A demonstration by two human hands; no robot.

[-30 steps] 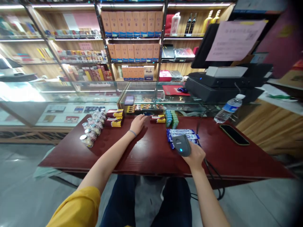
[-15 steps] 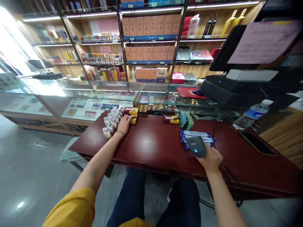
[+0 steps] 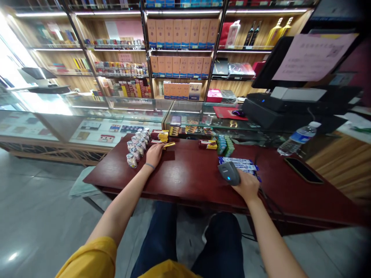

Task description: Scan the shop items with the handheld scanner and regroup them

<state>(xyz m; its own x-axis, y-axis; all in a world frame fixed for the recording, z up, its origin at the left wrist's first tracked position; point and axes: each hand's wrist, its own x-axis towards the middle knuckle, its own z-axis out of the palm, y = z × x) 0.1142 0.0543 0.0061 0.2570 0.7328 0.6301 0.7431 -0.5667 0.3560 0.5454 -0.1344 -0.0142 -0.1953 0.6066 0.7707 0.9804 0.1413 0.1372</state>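
My left hand (image 3: 154, 154) is closed on a flat snack pack (image 3: 169, 145) with a yellow end, held just above the table in front of a stack of similar red-and-yellow packs (image 3: 159, 135). Rows of small jars with silvery lids (image 3: 138, 146) stand to the left of that hand. In my right hand (image 3: 247, 184) is a dark grey barcode scanner (image 3: 230, 173) with a blue light on. Blue-and-white long packets (image 3: 239, 163) lie beneath and behind the scanner. Farther back are a smaller pile of red-and-yellow packs (image 3: 207, 144) and rows of blue and green packs (image 3: 225, 144).
A water bottle (image 3: 299, 138) and a phone (image 3: 303, 170) are on the right of the dark red table (image 3: 185, 181). Behind stand glass display cases (image 3: 130, 112), a monitor (image 3: 275, 61) and stocked shelves. A pale stool (image 3: 84, 183) is at the left.
My left hand, which rested on the stack, has taken one pack and lifted it toward me. The scanner has shifted slightly left in view, along with the whole scene.
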